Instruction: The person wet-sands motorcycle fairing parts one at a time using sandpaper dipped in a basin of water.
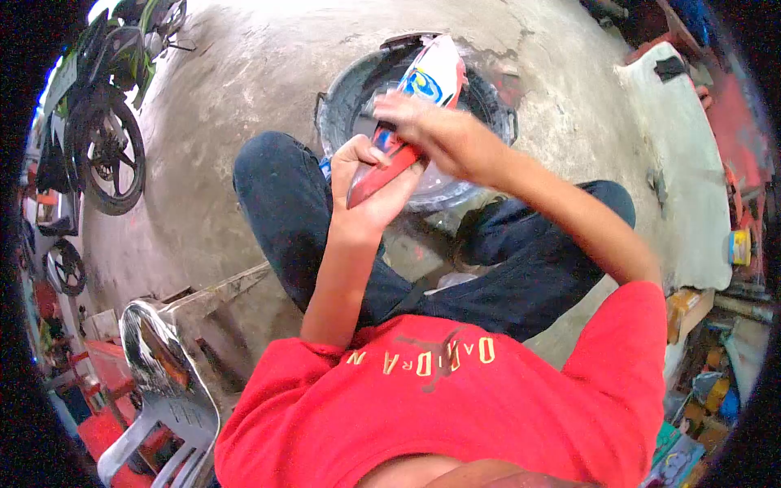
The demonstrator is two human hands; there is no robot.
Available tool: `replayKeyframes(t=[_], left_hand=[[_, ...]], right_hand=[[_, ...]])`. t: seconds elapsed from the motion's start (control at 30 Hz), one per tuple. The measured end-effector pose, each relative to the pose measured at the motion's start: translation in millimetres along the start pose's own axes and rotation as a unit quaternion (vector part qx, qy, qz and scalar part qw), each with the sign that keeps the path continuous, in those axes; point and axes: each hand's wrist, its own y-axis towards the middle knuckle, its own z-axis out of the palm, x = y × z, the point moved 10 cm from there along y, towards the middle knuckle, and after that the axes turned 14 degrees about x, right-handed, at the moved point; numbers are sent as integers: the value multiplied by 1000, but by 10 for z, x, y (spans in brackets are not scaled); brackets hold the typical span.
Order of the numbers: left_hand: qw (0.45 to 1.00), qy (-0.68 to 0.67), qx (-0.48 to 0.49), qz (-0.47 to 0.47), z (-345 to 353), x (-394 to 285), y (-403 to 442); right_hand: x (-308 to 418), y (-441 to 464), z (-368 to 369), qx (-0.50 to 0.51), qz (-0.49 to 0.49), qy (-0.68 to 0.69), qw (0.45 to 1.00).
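A long, narrow red-and-white body panel [443, 71] with blue and yellow graphics, like a motorcycle's, slants over a dark round basin [342, 102]. My left hand [366, 175] is wrapped round the panel's lower red end, thumb on top. Across the panel's middle lies my right hand [439, 134], blurred by motion. Its fingers look stretched out over the surface, but whether anything is under them I cannot make out. Whitish, watery liquid [435, 189] shows in the basin's near part. The basin stands on the floor just beyond my bent knees.
Parked motorcycles [114, 154] stand at the left on a concrete floor [203, 89]. A grey plastic chair [175, 390] is at the lower left, beside a worn board [220, 301]. Along the right are a pale panel [679, 163], a yellow tub [739, 246] and cluttered parts.
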Motion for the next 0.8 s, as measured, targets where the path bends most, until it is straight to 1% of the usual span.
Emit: replayKeyframes(t=[0.03,0.07,0.1,0.13,0.17,0.2,0.23,0.27,0.3,0.33,0.37,0.43,0.47,0.57,0.6,0.63,0.7,0.73,0.77,0.8], left_hand=[[1000,3,29,4,-31,-30,8],[998,6,58,8,-54,-58,16],[1000,22,-19,7,-81,-16,-4],[995,39,-93,4,14,63,-1],[985,54,-167,1,5,107,-40],[983,94,-156,7,-7,84,-27],[988,90,-124,9,7,48,4],[992,86,-91,15,-10,-7,14],[995,79,-62,22,-71,-61,-30],[996,-15,90,-8,96,4,39],[999,29,11,6,-118,-74,-40],[981,118,-151,27,-55,3,-82],[980,134,-146,18,-48,38,-59],[973,149,-169,52,-142,-28,-103],[974,153,-149,74,-91,-53,-68],[975,143,-157,64,-130,-49,-94],[976,125,-175,44,-204,-70,-165],[978,82,-189,37,-208,-21,-172],[978,82,-190,30,-187,5,-157],[978,80,-190,25,-164,46,-141]], right_hand=[[133,15,16,26,-23,-20,999],[25,6,-14,20,-28,-24,999],[-154,-9,-58,10,-31,-29,999],[-469,-28,-135,-12,32,-6,999],[-630,-52,-162,-2,119,34,992],[-783,-109,-182,4,205,71,976],[-679,-90,-155,-13,145,63,987],[-421,-45,-103,-4,40,6,999],[-31,-25,-24,6,-63,-46,997],[163,9,-4,29,-62,-43,997],[16,4,-6,25,-45,-44,998],[-453,-23,-64,9,-3,-46,999],[-811,-59,-168,-14,114,-4,993],[-510,-44,-98,-35,60,-36,997],[-170,-14,24,1,-57,-114,992],[44,68,26,25,-20,-48,998],[-108,54,19,35,-70,-63,995],[-456,50,-58,22,0,-59,998],[-739,27,-132,9,70,-57,996],[-955,44,-237,64,246,-17,967]])
